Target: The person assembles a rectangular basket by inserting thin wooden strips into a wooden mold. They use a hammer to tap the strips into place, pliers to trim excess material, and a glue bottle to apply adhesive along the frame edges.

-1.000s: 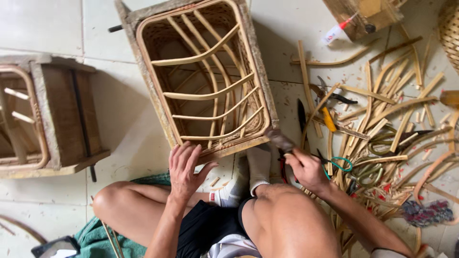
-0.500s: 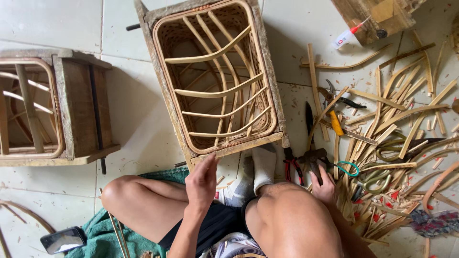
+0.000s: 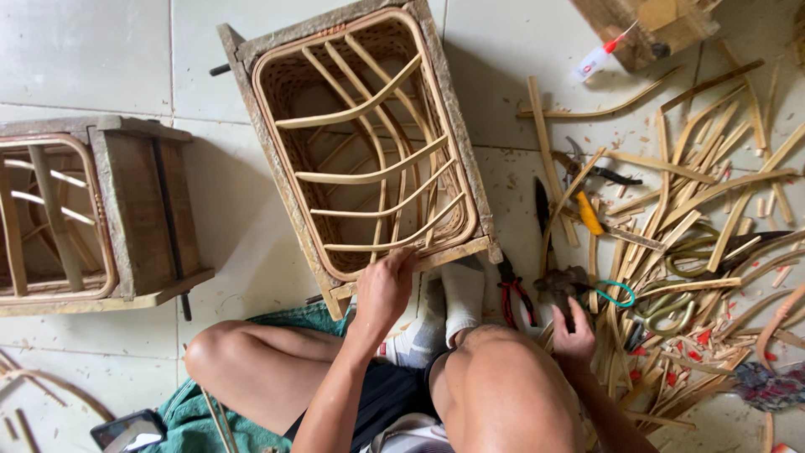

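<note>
A woven rattan basket point(image 3: 369, 143) sits inside a rough wooden mould, tilted on the tiled floor in front of my crossed legs. My left hand point(image 3: 384, 289) grips its near rim, fingers curled over the edge. Off to the right, my right hand point(image 3: 575, 335) rests with fingers apart on a pile of rattan strips point(image 3: 696, 218). It is just below a dark hammer-like tool point(image 3: 560, 281) and may touch it; I cannot tell if it holds anything.
A second wooden mould with a basket point(image 3: 92, 218) stands at the left. Red-handled pliers point(image 3: 513, 295), a dark knife point(image 3: 541, 205), a yellow-handled tool point(image 3: 589, 215) and a small glue bottle point(image 3: 599, 55) lie to the right. A phone point(image 3: 126, 431) lies on green cloth point(image 3: 193, 411).
My left hand moved up from my knee to the basket's near rim and took hold of it. My right hand shifted slightly right toward the dark tool.
</note>
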{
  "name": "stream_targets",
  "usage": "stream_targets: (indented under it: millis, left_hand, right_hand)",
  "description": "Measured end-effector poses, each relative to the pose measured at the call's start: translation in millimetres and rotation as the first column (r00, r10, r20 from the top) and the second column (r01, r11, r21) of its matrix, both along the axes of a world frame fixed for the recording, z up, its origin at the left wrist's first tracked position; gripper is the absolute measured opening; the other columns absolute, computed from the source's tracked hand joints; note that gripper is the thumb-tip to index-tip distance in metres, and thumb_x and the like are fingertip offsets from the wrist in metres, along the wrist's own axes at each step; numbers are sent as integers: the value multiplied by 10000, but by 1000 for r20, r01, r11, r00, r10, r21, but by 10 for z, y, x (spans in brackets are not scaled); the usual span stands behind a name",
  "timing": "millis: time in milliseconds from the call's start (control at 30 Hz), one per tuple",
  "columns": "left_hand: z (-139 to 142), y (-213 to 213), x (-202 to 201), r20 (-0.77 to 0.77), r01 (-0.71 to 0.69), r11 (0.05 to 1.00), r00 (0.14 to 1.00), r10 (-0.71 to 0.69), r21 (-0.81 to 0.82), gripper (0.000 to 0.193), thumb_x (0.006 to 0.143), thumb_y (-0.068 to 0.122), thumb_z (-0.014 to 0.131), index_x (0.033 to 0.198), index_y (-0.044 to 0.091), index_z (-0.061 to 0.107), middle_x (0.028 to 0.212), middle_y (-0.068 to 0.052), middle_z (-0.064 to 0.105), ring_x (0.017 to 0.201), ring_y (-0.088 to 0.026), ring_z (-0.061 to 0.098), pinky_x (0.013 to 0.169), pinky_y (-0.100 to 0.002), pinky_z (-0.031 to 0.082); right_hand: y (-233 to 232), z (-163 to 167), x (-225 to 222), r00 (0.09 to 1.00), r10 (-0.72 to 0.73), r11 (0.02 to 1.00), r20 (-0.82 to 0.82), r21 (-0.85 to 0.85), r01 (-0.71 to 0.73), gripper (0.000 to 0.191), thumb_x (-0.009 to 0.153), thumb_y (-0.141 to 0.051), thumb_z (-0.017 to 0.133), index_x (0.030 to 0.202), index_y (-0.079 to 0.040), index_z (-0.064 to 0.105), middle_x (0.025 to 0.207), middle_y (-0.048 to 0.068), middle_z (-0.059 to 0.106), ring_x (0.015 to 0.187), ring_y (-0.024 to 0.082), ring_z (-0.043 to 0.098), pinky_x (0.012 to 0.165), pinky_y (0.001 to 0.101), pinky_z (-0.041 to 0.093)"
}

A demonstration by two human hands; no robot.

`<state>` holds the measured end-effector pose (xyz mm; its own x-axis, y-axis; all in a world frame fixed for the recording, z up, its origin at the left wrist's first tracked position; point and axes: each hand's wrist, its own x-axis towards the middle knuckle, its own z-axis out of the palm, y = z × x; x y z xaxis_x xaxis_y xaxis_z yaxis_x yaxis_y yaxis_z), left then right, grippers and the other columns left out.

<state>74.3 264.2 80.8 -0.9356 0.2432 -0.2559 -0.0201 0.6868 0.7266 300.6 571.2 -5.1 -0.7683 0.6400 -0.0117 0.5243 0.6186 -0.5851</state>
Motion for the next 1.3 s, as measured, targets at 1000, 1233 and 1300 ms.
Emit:
stream_targets:
  millis: [1000,1233,1300]
  left_hand:
    - [28,-89,238,457,-248,963,872,174,107,294,976,230,665,1168,21,742,663,-92,704,538,-117,622,509,-290,516]
    - [-199,-75,1009,621,-676,575,708,336,460,242,959,190,716,1025,-42,736,799,-90,752,681,-132,697,652,-261,580]
    - [-364,-35,1098,787,-845,285,529,316,453,208,941,182,736,967,-19,692,800,-102,733,651,-149,672,634,-270,566]
  right_hand:
    - [-267,78,-17,886,320,946,336,-67,-317,866,746,-429,810,1485,-167,443,1349,168,509,1214,421,521,984,535,461]
    - [-59,-70,-214,874,330,942,357,-184,-281,884,678,-352,825,1412,-38,446,1194,252,611,1046,406,613,893,515,506]
    - [70,-29,-292,843,273,931,463,-348,-110,591,806,-319,757,1276,-27,552,987,206,668,863,324,664,779,468,554]
